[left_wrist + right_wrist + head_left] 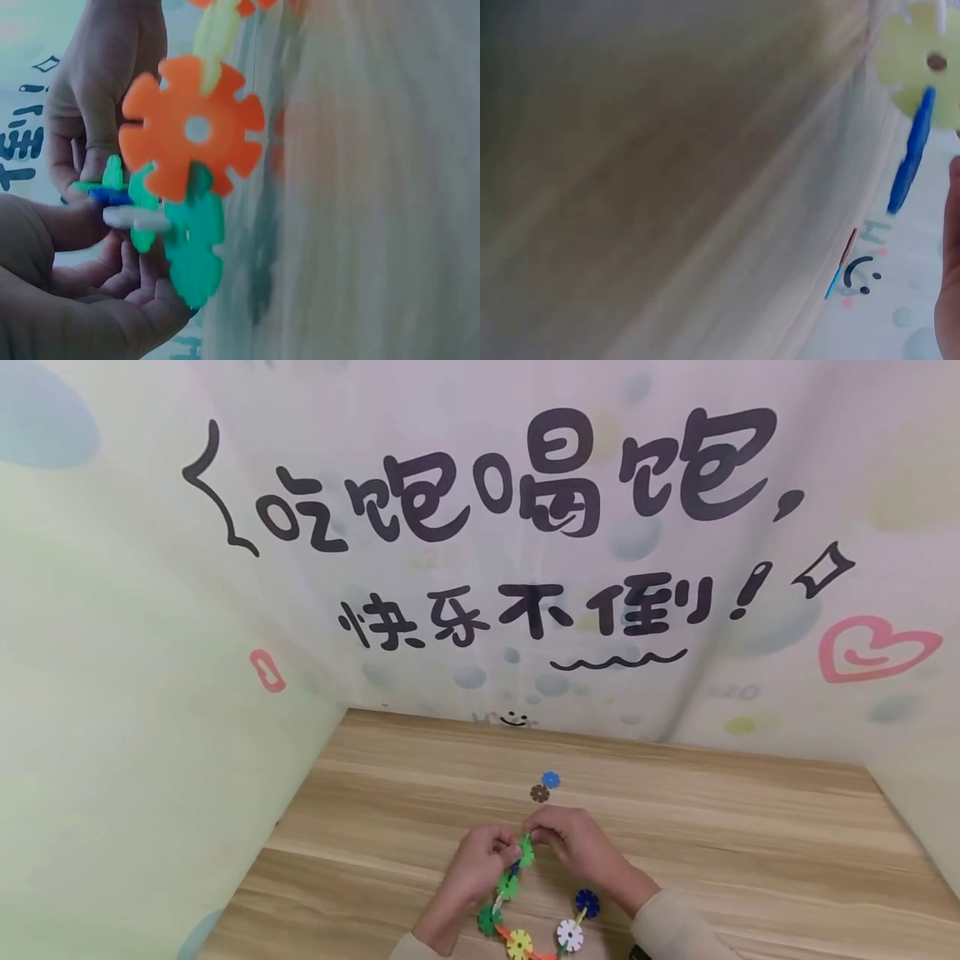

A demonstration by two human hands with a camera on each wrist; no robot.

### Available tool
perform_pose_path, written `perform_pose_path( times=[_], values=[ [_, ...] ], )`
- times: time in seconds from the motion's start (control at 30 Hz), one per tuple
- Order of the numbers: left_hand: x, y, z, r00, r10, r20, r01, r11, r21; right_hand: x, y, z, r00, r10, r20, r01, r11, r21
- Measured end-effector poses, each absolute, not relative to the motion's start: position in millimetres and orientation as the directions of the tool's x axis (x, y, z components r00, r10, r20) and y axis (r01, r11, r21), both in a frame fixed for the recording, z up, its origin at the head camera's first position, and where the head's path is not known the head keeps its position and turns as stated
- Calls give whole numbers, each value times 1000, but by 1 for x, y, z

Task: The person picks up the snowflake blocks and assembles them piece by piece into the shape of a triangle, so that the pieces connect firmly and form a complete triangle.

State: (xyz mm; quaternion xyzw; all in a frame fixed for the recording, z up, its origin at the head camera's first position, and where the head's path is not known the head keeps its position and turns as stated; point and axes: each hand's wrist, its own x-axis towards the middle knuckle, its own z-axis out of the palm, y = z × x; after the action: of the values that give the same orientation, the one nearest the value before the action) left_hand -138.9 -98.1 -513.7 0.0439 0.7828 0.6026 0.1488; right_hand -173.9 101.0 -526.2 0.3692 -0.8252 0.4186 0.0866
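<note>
A chain of notched plastic snowflake discs curves across the near part of the table, its yellow disc (519, 944) and white disc (570, 935) showing in the head view. My left hand (480, 864) pinches the chain near its upper end, by a dark blue disc (109, 196) and a bright green disc (527, 852). From the other side my right hand (581, 843) pinches a light green disc (112, 172) at that end; its fingertips are partly hidden. Below the hands hang a teal disc (196, 247) and an orange disc (193, 129). The chain's other end carries a blue disc (913, 154).
Beyond the hands, a loose blue disc (551, 779) and a brown disc (539, 793) lie together on the wooden table (712, 810). A printed cloth wall (480, 693) rises at the table's back edge, with pale walls at both sides.
</note>
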Motion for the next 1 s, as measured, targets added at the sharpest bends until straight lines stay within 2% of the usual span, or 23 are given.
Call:
perform_pose_path(
  times=[0.13, 0.3, 0.47, 0.63, 0.77, 0.9, 1.0],
  values=[
    [-141, -99, -512, -950, 262, -171, -105, 248, 963, -184, 109, -524, -771, -520, 368, -615, 456, -643],
    [-143, -100, -512, -953, 256, -163, -106, 222, 969, -209, 120, -518, -903, -358, 239, -412, 559, -719],
    [-141, -102, -515, -948, 266, -174, -122, 199, 972, -234, 129, -519, -978, -204, 49, -150, 516, -844],
    [-139, -100, -517, -941, 274, -197, -147, 192, 970, -247, 136, -534, -988, -113, -101, 47, 402, -914],
    [-139, -100, -518, -935, 273, -225, -177, 191, 966, -253, 137, -547, -982, -125, -145, 83, 402, -912],
    [-140, -100, -518, -937, 272, -221, -174, 186, 967, -257, 134, -553, -982, -160, -96, -9, 557, -830],
    [-141, -100, -517, -940, 278, -195, -149, 181, 972, -261, 131, -554, -986, -167, -23, -99, 681, -725]
  ],
)
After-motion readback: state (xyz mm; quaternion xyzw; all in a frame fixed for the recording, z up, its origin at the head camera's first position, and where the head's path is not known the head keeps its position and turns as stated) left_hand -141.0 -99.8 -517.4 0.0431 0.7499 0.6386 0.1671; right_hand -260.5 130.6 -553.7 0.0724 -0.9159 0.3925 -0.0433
